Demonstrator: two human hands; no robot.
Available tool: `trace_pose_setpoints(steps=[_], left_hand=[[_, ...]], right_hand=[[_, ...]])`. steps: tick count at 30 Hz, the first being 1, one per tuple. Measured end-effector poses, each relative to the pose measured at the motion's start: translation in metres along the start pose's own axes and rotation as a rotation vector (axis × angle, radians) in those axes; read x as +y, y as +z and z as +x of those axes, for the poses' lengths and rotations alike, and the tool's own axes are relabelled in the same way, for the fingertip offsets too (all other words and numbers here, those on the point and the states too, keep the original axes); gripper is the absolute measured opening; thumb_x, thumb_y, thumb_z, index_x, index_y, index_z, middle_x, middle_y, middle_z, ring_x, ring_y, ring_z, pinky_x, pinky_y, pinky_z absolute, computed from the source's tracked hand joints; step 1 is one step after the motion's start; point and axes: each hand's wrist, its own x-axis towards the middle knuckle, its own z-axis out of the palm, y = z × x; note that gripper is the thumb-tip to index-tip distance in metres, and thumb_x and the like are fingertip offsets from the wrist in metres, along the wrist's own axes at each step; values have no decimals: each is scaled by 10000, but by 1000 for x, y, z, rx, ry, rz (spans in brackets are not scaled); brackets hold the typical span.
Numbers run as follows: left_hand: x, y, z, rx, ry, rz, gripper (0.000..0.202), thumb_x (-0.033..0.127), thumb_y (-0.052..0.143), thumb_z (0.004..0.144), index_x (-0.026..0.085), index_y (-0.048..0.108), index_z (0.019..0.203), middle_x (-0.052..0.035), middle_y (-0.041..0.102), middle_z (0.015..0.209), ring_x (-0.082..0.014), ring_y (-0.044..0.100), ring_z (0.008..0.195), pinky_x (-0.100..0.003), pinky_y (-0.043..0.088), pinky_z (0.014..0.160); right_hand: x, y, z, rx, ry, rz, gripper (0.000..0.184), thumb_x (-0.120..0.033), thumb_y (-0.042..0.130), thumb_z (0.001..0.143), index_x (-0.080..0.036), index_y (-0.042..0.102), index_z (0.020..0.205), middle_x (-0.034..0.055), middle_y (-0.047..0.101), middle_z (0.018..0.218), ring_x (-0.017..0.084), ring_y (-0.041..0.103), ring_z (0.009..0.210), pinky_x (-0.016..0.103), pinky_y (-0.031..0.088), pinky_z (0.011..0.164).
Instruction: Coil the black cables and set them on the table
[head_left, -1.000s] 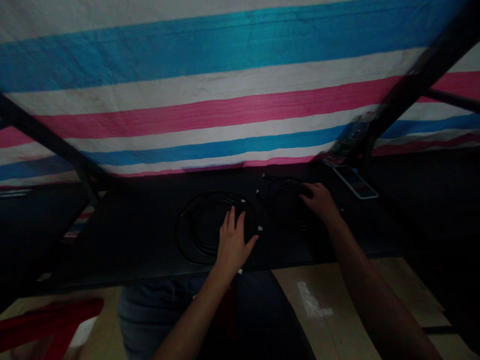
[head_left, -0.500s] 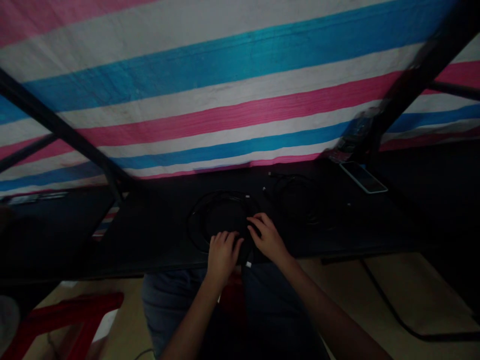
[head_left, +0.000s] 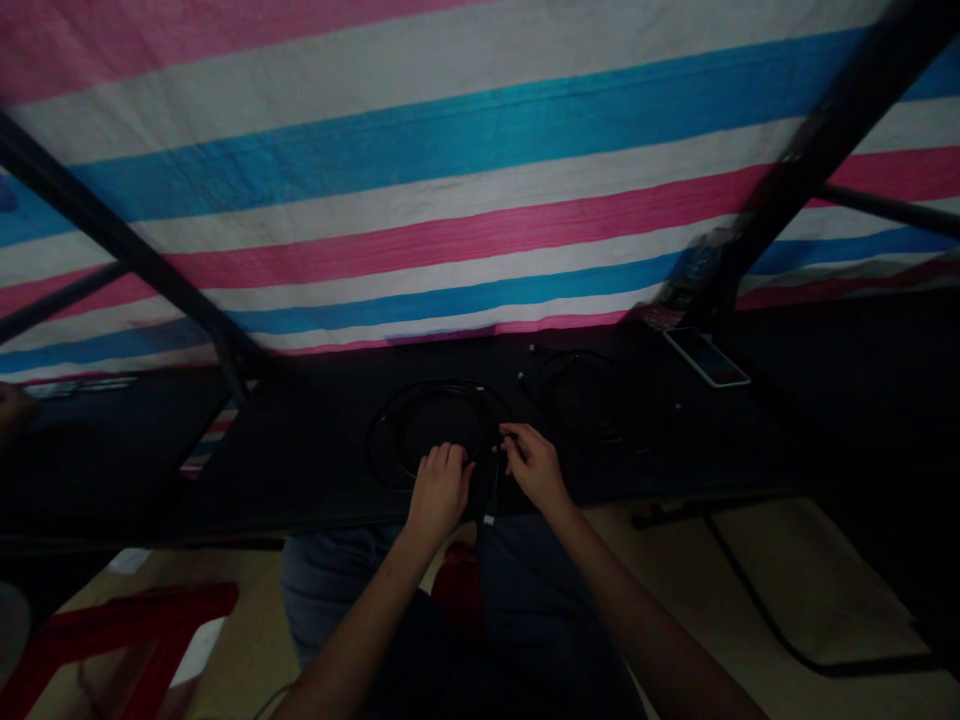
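Note:
A black cable (head_left: pixel 442 381) lies in a loose coil on the dark tabletop, in front of my lap. My left hand (head_left: pixel 439 492) is closed on the near side of this coil, with the fingers curled over it. To the right, my right hand (head_left: pixel 538 468) pinches a thin part of the black cable between thumb and fingers. A pale plug (head_left: pixel 489 519) hangs from a short end below and between the hands, at the table's near edge. Dim light hides exactly how the fingers grip.
Right of the hands lies a second black coiled cable (head_left: pixel 577 356). Beyond it rest a phone (head_left: pixel 709 358) and a clear plastic packet (head_left: pixel 679 292). A striped sheet (head_left: pixel 450 240) hangs behind, between dark metal bars (head_left: pixel 150 270). At lower left stands a red stool (head_left: pixel 150 620).
My right fingers have closed into a pinch on the cable, and the plug end hangs more plainly below. My left hand has shifted slightly up the coil. The view has moved a little.

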Motion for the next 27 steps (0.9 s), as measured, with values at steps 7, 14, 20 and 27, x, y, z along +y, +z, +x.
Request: trace_pose_setpoints(steps=[7,14,20,27], left_hand=[[0,-11,11,-36,-42,-96,99,268,484,1034,196,551,1044,-75,694,932,-247,681,855,-338,496,743],[4,-8,8,-90,-57,-217,292,378,651,947,194,575,1160,-88,744,998,-251,730,906,-316,530,748],[0,-21,17,27,-106,-305,92,268,562,974,210,625,1008,-74,728,897,-240,723,838,-319,532,737],[-23,-105,14,529,-291,-576,201,384,454,1021,212,548,981,40,566,674,-143,581,586,-239,457,564]], right_hand=[[6,3,0,-120,-3,61,364,-218,570,918,-230,680,1265,80,762,1011,204,746,779,323,632,658],[0,0,1,-201,-65,52,411,-159,512,942,-267,668,1307,80,761,1175,220,742,1021,423,578,949],[-3,0,0,-184,-97,29,445,-143,510,937,-253,615,1356,106,724,1235,211,729,970,417,570,926],[-5,0,1,-142,-93,-39,250,-186,533,954,-206,711,1129,87,718,989,215,701,896,371,565,827]])
